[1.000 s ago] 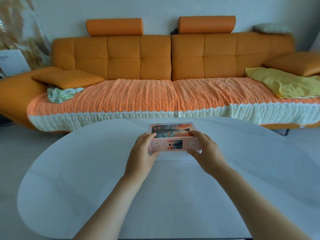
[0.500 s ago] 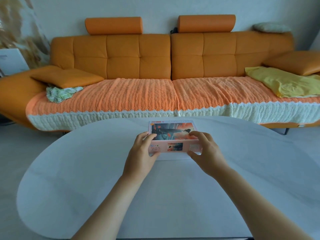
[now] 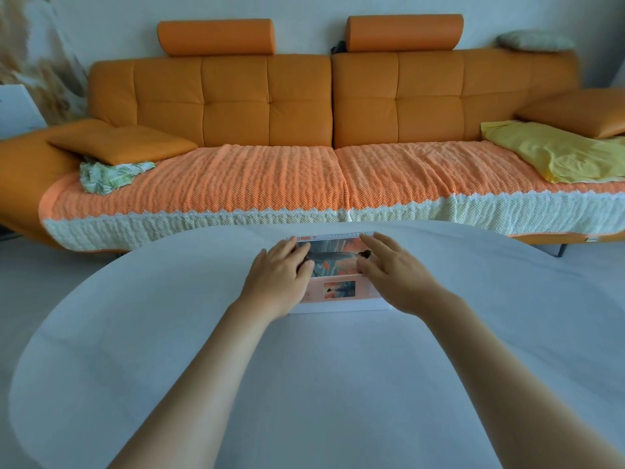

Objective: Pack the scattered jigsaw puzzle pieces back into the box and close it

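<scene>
While both hands lie flat w/ fingers spread, gripping nothing, left hand [image 3: 280, 279] and right hand [image 3: 394, 272] press the box [image 3: 338, 265] lid from either end. Box sits closed near table [image 3: 169, 333] far edge, long axis left-right, equally near both; no loose pieces visible.

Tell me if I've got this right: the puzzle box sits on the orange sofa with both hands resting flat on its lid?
Not quite. The head view shows the puzzle box sitting on the white table, in front of the orange sofa. The left hand and right hand do rest on its lid.
</scene>
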Demonstrator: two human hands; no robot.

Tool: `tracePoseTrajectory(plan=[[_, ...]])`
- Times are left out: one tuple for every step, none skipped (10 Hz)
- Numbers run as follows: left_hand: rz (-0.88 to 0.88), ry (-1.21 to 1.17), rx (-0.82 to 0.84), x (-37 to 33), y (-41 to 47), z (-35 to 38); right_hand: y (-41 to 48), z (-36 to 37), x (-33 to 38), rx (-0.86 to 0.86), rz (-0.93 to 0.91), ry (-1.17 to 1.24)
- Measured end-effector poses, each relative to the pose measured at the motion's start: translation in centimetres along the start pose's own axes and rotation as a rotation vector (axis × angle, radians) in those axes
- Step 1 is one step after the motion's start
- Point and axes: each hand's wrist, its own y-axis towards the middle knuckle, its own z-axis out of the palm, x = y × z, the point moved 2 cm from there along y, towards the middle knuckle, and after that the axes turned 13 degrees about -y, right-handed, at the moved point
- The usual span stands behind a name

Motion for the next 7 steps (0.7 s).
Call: tracePoseTrajectory(plan=[[-0.030, -0.009, 0.055, 0.5, 0.1, 0.7, 0.1, 0.4, -0.4, 0.042, 0.002, -0.012], [-0.002, 0.017, 0.041, 0.5, -0.1, 1.1, 0.0, 1.4, -0.9, 0.086, 0.008, -0.053], [-0.023, -0.027, 0.067, 0.8, -0.3, 1.6, -0.1, 2.0, -0.9, 0.091, 0.025, -0.041], [-0.045, -0.060, 0.103, 1.1, -0.5, 2.0, -0.2, 2.5, -1.0, 0.083, 0.042, -0.042], [-0.040, -0.051, 0.100, 1.0, -0.7, 2.1, -0.5, 2.8, -1.0, 0.080, 0.050, -0.035], [-0.050, -0.028, 0.114, 1.0, -0.8, 2.2, -0.5, 3.2, -1.1, 0.076, 0.053, -0.031], [-0.051, -0.049, 0.063, 0.8, -0.9, 1.5, -0.5, 2.3, -0.9, 0.045, 0.046, -0.033]])
